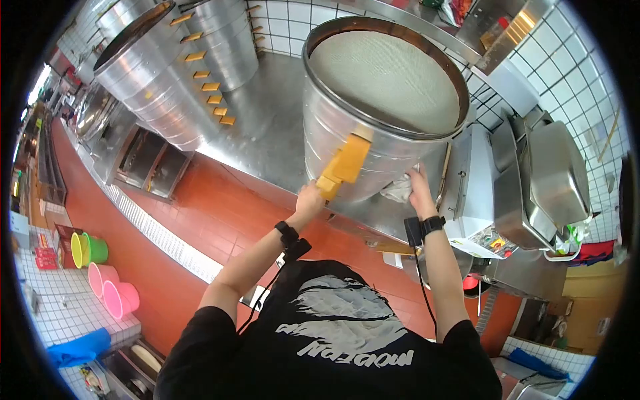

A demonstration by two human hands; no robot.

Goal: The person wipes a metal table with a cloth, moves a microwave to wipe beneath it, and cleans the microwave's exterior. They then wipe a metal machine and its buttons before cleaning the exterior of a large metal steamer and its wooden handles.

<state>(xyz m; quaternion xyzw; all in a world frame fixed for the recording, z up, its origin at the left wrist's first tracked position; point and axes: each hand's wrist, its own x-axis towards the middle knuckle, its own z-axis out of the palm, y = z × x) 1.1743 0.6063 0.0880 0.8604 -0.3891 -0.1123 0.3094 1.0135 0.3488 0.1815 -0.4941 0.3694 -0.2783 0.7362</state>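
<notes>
Steel steamer drum between hands, tilted.

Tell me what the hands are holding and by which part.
The left hand grips the steamer by its yellow handle. The right hand presses a cloth against the steamer's side.

The steamer hides the right hand's fingertips and part of the cloth.

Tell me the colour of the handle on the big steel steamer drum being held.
Yellow-orange handle on the steamer drum, best seen in the head view.
</notes>
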